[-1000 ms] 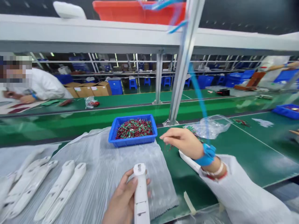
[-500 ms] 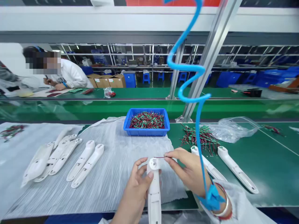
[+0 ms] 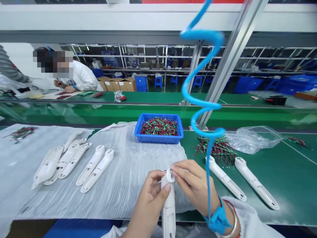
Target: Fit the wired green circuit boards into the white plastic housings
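Observation:
My left hand [image 3: 155, 195] is wrapped round a white plastic handle housing [image 3: 168, 211], its thumb on the front and the rounded head pointing up and away from me. At that head, my right hand [image 3: 192, 181] has its thumb and fingers pinched together. A short dark bit of thin wire [image 3: 166, 170] shows at the top of the head; the rest is hidden behind the fingers. Two similar white housings [image 3: 226, 180] lie on the green bench right of my right hand. A blue coiled cord [image 3: 210, 178] runs down to the blue band [image 3: 219, 216] on my right wrist.
A blue bin [image 3: 158, 138] full of red wires with green pieces stands ahead. Loose wires [image 3: 218, 147] and a clear plastic bag [image 3: 250, 140] lie right. Several white housings [image 3: 97, 168] rest on the white sheet [image 3: 128, 185] at left. A metal post [image 3: 228, 62] rises behind; across sits another person [image 3: 84, 77].
My right hand has moved in to the housing's head, with the thin red wire now mostly hidden. My left hand still holds the housing. The whole view has shifted slightly.

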The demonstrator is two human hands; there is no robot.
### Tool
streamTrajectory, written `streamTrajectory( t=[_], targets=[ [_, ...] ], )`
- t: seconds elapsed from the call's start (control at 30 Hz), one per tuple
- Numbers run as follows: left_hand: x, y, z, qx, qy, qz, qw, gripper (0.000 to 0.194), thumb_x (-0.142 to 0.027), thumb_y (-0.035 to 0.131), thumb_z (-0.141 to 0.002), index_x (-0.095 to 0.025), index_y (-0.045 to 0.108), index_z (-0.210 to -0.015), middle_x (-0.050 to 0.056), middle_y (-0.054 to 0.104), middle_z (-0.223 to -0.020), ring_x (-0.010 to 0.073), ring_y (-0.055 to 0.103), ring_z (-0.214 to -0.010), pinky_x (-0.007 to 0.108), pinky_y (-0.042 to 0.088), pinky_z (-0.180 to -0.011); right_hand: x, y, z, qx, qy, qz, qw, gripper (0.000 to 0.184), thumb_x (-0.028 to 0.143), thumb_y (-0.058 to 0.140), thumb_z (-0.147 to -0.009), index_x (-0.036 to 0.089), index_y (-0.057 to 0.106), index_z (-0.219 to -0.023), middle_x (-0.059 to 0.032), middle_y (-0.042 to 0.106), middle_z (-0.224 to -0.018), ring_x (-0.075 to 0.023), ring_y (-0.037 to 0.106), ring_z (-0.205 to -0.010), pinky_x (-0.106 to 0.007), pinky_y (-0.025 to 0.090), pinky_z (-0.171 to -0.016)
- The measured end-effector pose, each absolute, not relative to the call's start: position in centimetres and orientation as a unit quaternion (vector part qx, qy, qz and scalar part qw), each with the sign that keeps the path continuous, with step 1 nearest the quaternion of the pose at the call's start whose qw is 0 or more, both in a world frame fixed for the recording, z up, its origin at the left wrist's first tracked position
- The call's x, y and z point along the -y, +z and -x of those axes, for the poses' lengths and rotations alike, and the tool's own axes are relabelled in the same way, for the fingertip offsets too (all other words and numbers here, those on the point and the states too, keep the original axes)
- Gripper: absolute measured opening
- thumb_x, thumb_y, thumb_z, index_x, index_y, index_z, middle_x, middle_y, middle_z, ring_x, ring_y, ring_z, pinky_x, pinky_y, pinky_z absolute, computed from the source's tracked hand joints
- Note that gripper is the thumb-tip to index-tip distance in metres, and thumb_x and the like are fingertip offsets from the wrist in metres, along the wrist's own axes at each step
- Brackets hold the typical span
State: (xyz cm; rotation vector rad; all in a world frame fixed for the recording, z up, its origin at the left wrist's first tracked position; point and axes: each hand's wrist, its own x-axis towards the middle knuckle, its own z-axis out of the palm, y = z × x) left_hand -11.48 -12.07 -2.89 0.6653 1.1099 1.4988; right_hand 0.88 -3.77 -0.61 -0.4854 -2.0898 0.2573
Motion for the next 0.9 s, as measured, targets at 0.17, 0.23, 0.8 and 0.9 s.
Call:
streamTrajectory(
  t=[0.17, 0.23, 0.8, 0.9],
  targets=[
    [12.0, -2.8, 11.9, -0.499, 0.621, -0.306, 0.522, 0.020, -0.030, 0.064, -0.077, -0.025, 0.053, -0.093, -0.001, 0.062, -0.088, 0.0154, 0.059, -0.083, 0.028, 0.044, -0.079, 3.9, -0.7, -0.9, 0.842, 0.164, 0.197, 0.475, 0.025, 0.009, 0.057, -0.079, 0.022, 0.067, -0.097, -0.0055, 0.069, -0.088, -0.0173, 0.063, -0.082, -0.033, 0.054, -0.071],
    [12.1, -2.8, 12.1, -0.500, 0.612, -0.320, 0.523, 0.019, -0.030, 0.064, -0.077, -0.025, 0.054, -0.092, 0.000, 0.064, -0.091, 0.0170, 0.059, -0.089, 0.028, 0.043, -0.080, 3.5, -0.9, -0.9, 0.823, 0.256, 0.216, 0.459, 0.017, 0.013, 0.061, -0.078, 0.023, 0.070, -0.088, -0.0042, 0.069, -0.085, -0.0161, 0.064, -0.079, -0.030, 0.055, -0.070],
    [11.7, -2.5, 13.2, -0.534, 0.522, -0.399, 0.532, 0.014, -0.023, 0.057, -0.079, -0.026, 0.060, -0.092, -0.001, 0.069, -0.088, 0.0166, 0.059, -0.081, 0.025, 0.040, -0.074, 0.9, -1.2, -1.0, 0.562, 0.690, 0.357, 0.284, 0.033, 0.012, 0.085, -0.036, 0.015, 0.057, -0.054, 0.0010, 0.067, -0.058, -0.0092, 0.061, -0.054, -0.018, 0.050, -0.052],
    [11.8, -2.4, 13.2, -0.539, 0.520, -0.387, 0.538, 0.015, -0.024, 0.057, -0.079, -0.026, 0.060, -0.094, 0.000, 0.070, -0.088, 0.0174, 0.059, -0.082, 0.025, 0.040, -0.072, 0.9, -1.4, -1.2, 0.555, 0.691, 0.363, 0.288, 0.033, 0.013, 0.085, -0.036, 0.015, 0.058, -0.054, 0.0013, 0.066, -0.058, -0.0097, 0.062, -0.056, -0.019, 0.050, -0.053]
  ],
)
